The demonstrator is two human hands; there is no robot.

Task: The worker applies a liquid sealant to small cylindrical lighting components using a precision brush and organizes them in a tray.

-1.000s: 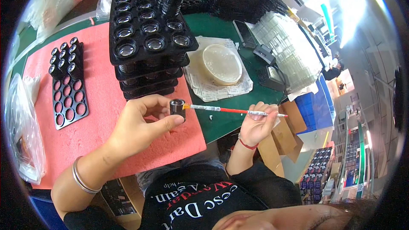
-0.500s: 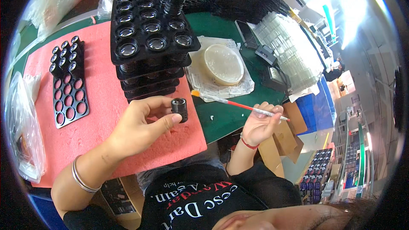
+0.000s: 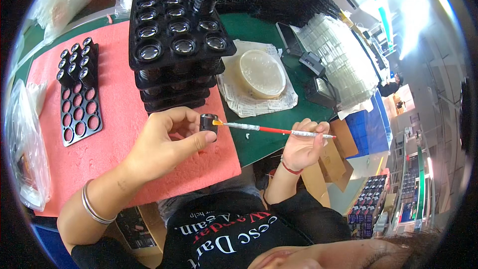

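Note:
Between the thumb and fingers of my left hand (image 3: 169,137) is a small black lens barrel (image 3: 207,124), held upright over the pink foam mat (image 3: 199,169). My right hand (image 3: 305,147) pinches a thin paintbrush (image 3: 271,130) with a red and white handle. Its yellowish bristle tip touches the barrel's right side, near the top. Beyond my left hand stands a stack of black trays (image 3: 164,60) filled with lens barrels. A smaller black holder (image 3: 79,107) lies to the left, with lens barrels in its far holes and open holes at the near end.
A round dish (image 3: 262,73) of pale, translucent material rests on paper on the green table. Small dark devices (image 3: 312,64) and a pile of clear plastic trays (image 3: 338,55) sit farther right. Plastic bags (image 3: 30,154) line the left edge. An open cardboard box (image 3: 318,184) is beside my right arm.
The brush tip has swung down and left, from above the mat edge onto the lens barrel. My left hand keeps its hold on the barrel, almost in place.

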